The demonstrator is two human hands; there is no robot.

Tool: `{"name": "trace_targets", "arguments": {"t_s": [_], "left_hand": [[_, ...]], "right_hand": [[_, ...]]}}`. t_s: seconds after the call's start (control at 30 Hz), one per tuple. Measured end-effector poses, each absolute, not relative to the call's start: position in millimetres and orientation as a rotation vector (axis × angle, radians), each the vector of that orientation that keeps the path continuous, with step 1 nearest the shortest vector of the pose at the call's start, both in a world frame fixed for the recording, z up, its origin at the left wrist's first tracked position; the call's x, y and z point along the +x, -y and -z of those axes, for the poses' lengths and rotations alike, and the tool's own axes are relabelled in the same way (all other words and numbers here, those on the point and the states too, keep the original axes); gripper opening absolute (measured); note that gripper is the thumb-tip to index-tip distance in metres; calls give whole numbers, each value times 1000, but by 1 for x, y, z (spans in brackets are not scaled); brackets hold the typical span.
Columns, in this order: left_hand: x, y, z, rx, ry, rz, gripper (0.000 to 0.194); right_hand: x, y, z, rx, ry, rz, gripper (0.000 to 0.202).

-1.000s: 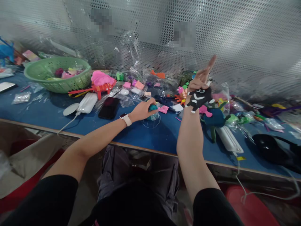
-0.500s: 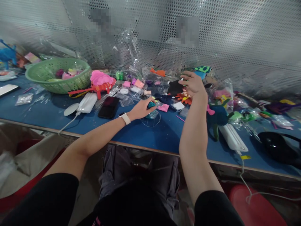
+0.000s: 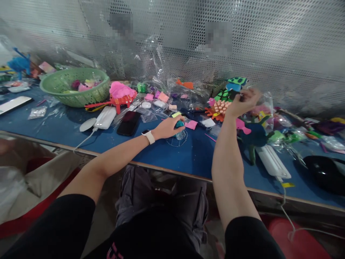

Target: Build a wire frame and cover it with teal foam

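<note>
Near the middle of the blue table, my left hand point(image 3: 170, 127) is wrapped round a teal lump point(image 3: 179, 124) with clear plastic and a thin wire ring point(image 3: 176, 141) beneath it. A white-strapped watch is on that wrist. My right hand point(image 3: 247, 100) is raised at the back right, blurred, with a dark thing at its fingers that I cannot make out. Beside it are a green and blue spotted figure point(image 3: 236, 82) and an orange figure with peach blocks point(image 3: 221, 108). A pink packet point(image 3: 191, 125) lies just right of the teal lump.
A green basket point(image 3: 77, 94), a pink and red figure point(image 3: 122, 95), a white power bank point(image 3: 106, 118) and a black phone point(image 3: 128, 123) are on the left. On the right are a dark figure point(image 3: 253, 133), another power bank point(image 3: 273, 162) and a black object point(image 3: 325, 172). Perforated metal stands behind.
My right hand has moved right, away from the black piece's former place, uncovering the orange and green figures; the black piece is gone from there. My left hand stays at the teal lump. The view has shifted slightly.
</note>
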State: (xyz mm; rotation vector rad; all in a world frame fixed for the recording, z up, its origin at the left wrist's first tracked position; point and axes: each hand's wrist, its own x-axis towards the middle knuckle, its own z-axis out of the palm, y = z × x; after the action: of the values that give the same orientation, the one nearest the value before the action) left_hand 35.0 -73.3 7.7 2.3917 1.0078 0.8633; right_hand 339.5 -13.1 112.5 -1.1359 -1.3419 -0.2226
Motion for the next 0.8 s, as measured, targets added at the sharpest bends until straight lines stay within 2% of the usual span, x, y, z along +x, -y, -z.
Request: {"name": "trace_targets", "arguments": {"t_s": [0.27, 0.37, 0.5, 0.67, 0.73, 0.8], "left_hand": [[33, 67, -3, 2304, -1048, -967, 24], [33, 64, -4, 2214, -1082, -1080, 20], [29, 59, -5, 2057, -1163, -1224, 13], [25, 53, -3, 2084, -1294, -1341, 12], [25, 51, -1, 2102, -1322, -1328, 15], [23, 49, 1, 2080, -1335, -1329, 19]], "right_hand": [[336, -25, -89, -1284, 1319, 319, 25], [315, -43, -89, -1226, 1376, 239, 33], [257, -19, -77, -1062, 1551, -256, 46], [216, 44, -33, -991, 1728, -966, 69], [213, 55, -20, -952, 1668, -1119, 72], [213, 55, -13, -953, 1611, -1133, 69]]}}
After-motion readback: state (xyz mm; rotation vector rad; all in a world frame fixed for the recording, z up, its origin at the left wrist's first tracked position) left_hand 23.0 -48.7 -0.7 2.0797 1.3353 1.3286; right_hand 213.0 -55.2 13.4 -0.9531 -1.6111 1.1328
